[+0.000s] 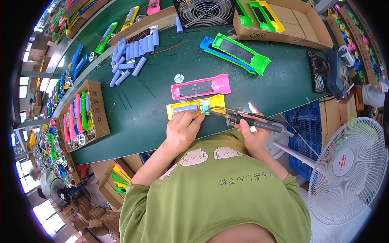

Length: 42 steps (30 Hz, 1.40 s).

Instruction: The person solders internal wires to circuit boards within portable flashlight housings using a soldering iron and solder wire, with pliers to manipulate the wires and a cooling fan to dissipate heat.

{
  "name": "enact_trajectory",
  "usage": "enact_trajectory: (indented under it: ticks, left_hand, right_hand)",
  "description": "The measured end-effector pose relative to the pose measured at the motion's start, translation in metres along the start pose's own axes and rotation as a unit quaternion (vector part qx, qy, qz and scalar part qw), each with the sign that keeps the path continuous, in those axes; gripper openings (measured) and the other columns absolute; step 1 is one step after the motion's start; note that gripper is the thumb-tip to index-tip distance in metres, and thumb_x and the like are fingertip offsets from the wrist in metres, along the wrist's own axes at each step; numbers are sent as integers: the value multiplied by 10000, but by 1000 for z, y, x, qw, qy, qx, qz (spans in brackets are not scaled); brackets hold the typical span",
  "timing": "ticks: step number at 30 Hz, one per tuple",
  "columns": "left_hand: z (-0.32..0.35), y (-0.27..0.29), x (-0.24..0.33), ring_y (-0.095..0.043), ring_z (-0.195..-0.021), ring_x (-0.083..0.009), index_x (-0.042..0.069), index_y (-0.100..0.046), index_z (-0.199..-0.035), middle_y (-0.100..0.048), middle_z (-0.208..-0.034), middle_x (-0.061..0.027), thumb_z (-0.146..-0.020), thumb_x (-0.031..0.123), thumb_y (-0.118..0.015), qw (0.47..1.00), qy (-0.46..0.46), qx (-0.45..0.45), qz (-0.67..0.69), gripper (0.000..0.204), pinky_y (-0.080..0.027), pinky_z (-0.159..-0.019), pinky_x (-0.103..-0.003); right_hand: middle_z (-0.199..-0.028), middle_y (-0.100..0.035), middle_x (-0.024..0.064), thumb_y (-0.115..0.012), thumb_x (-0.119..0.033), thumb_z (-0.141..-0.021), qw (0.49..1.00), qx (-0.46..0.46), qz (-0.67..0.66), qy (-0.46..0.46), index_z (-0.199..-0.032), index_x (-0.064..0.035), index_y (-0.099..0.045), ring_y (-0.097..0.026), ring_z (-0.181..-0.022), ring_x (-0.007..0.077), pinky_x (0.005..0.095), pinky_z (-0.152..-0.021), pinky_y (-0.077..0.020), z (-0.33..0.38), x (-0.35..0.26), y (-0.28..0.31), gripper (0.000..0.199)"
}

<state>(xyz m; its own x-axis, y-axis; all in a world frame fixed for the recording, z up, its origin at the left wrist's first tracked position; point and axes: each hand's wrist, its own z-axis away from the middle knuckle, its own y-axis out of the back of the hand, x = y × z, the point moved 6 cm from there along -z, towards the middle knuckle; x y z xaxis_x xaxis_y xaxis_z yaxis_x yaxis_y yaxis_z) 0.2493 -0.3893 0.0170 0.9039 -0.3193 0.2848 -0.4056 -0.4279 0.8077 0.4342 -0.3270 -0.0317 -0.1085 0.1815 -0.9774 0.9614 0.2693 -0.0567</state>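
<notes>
A yellow plastic flashlight casing lies open on the bench in front of me. Inside it sit a blue cylindrical battery cell and a small green circuit board. My left hand is closed at the casing's near edge, its fingertips beside the cell and the board. In my right hand is a soldering iron with a dark handle and a thin feed tube along it. The iron's tip points left, at the board. Just beyond lies a pink casing half.
Loose battery cells lie at the far left. A green casing rests over a blue one. Cardboard boxes hold more casings. A fan stands at the back, a soldering station at right, a white fan beside me.
</notes>
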Motion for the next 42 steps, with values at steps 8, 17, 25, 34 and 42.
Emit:
enact_trajectory:
  ticks: [8, 17, 25, 34, 42]
  left_hand:
    - [-1, 0, -1, -538, -641, -172, 61, -638, -863, -516, -735, -34, -589, 16, -648, 1000, -2, 1, 0, 278, -440, -548, -296]
    - [-5, 9, -7, -548, -665, -196, 65, -661, -882, -540, -771, -52, -625, -36, -662, 997, 51, 49, 34, 276, -457, -552, -300]
    - [-33, 3, -98, -556, -776, -290, 60, -650, -888, -543, -846, -127, -677, 14, -595, 968, 231, -49, -91, 223, -473, -662, -377]
    - [29, 14, -54, -521, -1010, -361, 37, -427, -932, -514, -1105, -204, -637, 25, -712, 968, 187, 63, 154, 411, -431, -873, -403]
    - [-14, 57, -87, -537, -935, -356, 75, -379, -849, -536, -1056, -191, -587, 79, -799, 989, 65, 37, 129, 494, -449, -767, -403]
  right_hand:
    - [-905, -611, 137, -625, 13, -766, 996, 46, -51, -53, -964, 56, -569, -648, -673, 175, 321, -811, -501, -2, -7, 2, 210]
    - [-816, -617, 123, -596, -24, -789, 993, 67, -26, 96, -965, 52, -527, -652, -662, 184, 453, -960, -388, -19, -19, 30, 203]
    - [-767, -656, 71, -564, -29, -833, 925, 81, 237, 286, -1020, -15, -469, -632, -787, 151, 477, -990, -308, -71, -45, 48, 210]
    - [-1094, -615, 96, -625, -148, -816, 864, -22, 383, 327, -1212, -57, -319, -452, -1164, 337, 409, -980, -341, -124, -27, 42, 509]
    - [-1061, -620, 100, -561, -26, -776, 893, 23, 397, 210, -958, -28, -547, -535, -997, 356, 455, -1001, -321, -130, -15, 42, 183]
